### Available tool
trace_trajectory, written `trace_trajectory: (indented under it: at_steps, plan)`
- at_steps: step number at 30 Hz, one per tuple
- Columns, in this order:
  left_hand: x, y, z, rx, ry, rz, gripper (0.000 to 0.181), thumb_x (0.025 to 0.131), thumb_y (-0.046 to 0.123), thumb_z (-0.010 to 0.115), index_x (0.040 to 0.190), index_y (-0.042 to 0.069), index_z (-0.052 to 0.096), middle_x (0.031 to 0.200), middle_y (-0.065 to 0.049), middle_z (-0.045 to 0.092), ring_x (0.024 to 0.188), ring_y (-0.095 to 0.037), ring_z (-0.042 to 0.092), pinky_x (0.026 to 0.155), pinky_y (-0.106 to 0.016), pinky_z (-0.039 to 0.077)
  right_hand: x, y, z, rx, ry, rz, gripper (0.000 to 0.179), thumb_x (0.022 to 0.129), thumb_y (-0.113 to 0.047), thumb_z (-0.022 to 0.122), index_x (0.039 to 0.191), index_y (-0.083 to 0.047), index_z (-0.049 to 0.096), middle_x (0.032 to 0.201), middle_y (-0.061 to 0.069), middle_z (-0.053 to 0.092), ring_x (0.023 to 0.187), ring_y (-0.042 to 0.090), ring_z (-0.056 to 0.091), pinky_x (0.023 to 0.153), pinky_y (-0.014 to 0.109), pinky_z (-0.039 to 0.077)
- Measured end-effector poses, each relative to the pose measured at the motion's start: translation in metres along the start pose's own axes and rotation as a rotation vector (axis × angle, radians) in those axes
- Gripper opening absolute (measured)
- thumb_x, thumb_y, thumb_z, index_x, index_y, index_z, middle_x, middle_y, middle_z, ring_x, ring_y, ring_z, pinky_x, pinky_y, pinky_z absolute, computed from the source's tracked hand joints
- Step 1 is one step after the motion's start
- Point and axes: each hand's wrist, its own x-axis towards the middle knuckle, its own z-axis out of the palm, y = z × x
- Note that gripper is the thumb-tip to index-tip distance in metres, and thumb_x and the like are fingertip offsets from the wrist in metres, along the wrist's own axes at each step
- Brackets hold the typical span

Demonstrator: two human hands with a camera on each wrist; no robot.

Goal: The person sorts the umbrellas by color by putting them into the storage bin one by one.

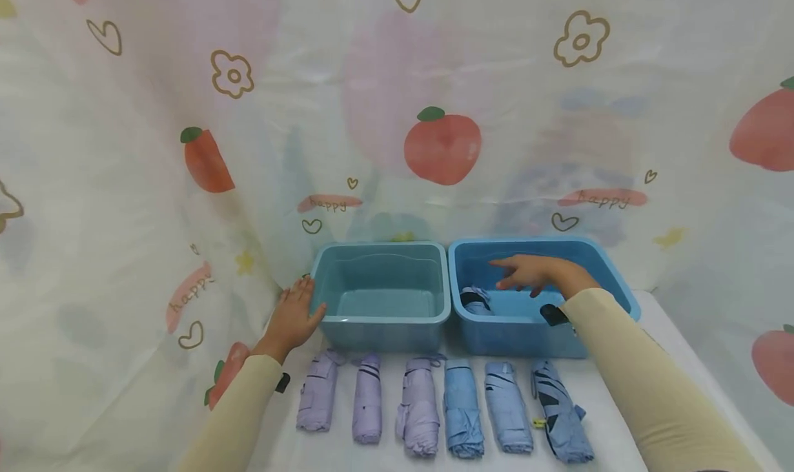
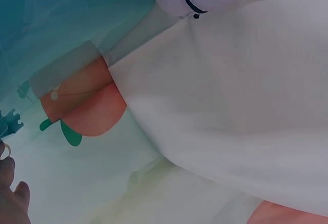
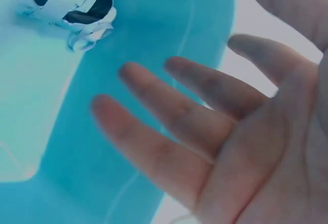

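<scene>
My right hand [image 1: 535, 273] hovers over the blue bin [image 1: 611, 279] with its fingers spread and nothing in them. Inside that bin, at the left end, lies a folded blue umbrella [image 1: 476, 301] with dark bands; the right wrist view shows the same umbrella [image 3: 84, 8] beyond the fingers [image 3: 154, 152]. My left hand [image 1: 296, 317] rests with straight fingers against the left side of the teal bin [image 1: 381, 327], which holds nothing. In the left wrist view only a bit of a hand [image 2: 13, 198] shows at the lower left corner.
In front of the bins lies a row of folded umbrellas: lilac ones [image 1: 318, 393] [image 1: 367, 399] [image 1: 420, 410] on the left, blue ones [image 1: 463, 410] [image 1: 509, 406] [image 1: 563, 417] on the right. A printed curtain [image 1: 372, 100] hangs behind the white table [image 1: 279, 444].
</scene>
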Motion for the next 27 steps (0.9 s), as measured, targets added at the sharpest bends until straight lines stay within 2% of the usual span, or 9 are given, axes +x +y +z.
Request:
trace_trajectory:
  at_steps: [5,10,13,18,21,23,27]
  plan:
    - [-0.003,-0.001,-0.002,0.001,0.001,-0.007,0.073,0.090,0.055,0.029,0.138,0.000,0.028,0.142,-0.014,0.027,0.132,-0.028,0.016,0.102,-0.049,0.015,-0.041,0.010,0.012,-0.144,0.209,-0.139,0.079,0.081,-0.051,0.055,0.143,-0.018,0.019,0.132,0.023,0.038,0.108,0.037,0.048,0.072,0.046,0.047]
    - [-0.002,0.001,-0.002,-0.005,0.013,0.000,0.071,0.090,0.052,0.032,0.138,0.000,0.029,0.141,-0.015,0.028,0.131,-0.030,0.018,0.101,-0.050,0.017,-0.080,0.032,0.029,-0.157,0.415,-0.224,0.070,0.085,-0.049,0.051,0.142,-0.016,0.026,0.125,0.018,0.048,0.106,0.038,0.050,0.076,0.049,0.044]
    - [-0.001,0.001,-0.002,0.002,0.015,0.002,0.071,0.090,0.052,0.032,0.138,-0.001,0.029,0.141,-0.016,0.028,0.130,-0.031,0.020,0.101,-0.051,0.017,-0.097,0.045,0.042,-0.163,0.526,-0.239,0.061,0.088,-0.041,0.051,0.140,-0.014,0.031,0.120,0.015,0.053,0.102,0.035,0.053,0.075,0.049,0.044]
    - [0.000,-0.001,0.000,0.007,0.010,-0.009,0.072,0.090,0.054,0.030,0.138,0.000,0.028,0.142,-0.014,0.026,0.131,-0.030,0.019,0.102,-0.049,0.015,-0.116,0.061,0.065,-0.118,0.640,-0.208,0.052,0.089,-0.036,0.051,0.134,-0.012,0.042,0.108,0.013,0.060,0.097,0.035,0.055,0.071,0.049,0.046]
    - [0.000,-0.001,-0.001,-0.004,0.009,-0.018,0.073,0.090,0.054,0.031,0.138,0.000,0.028,0.142,-0.014,0.026,0.131,-0.029,0.017,0.102,-0.049,0.014,-0.124,0.071,0.079,-0.038,0.674,-0.189,0.047,0.088,-0.038,0.053,0.127,-0.011,0.050,0.098,0.008,0.062,0.088,0.027,0.058,0.065,0.039,0.049]
    - [-0.001,0.000,-0.001,-0.015,0.007,-0.022,0.072,0.090,0.054,0.031,0.139,0.000,0.027,0.143,-0.014,0.025,0.132,-0.028,0.016,0.103,-0.048,0.013,-0.127,0.078,0.089,0.029,0.666,-0.181,0.044,0.087,-0.037,0.054,0.121,-0.008,0.054,0.093,0.006,0.062,0.081,0.022,0.059,0.061,0.033,0.048]
    - [-0.001,0.000,0.000,-0.017,0.014,-0.016,0.071,0.090,0.052,0.033,0.138,0.000,0.027,0.142,-0.015,0.026,0.131,-0.030,0.019,0.102,-0.049,0.014,-0.128,0.092,0.111,0.194,0.533,-0.162,0.043,0.087,-0.032,0.056,0.117,-0.001,0.055,0.096,0.010,0.062,0.079,0.020,0.060,0.062,0.029,0.049]
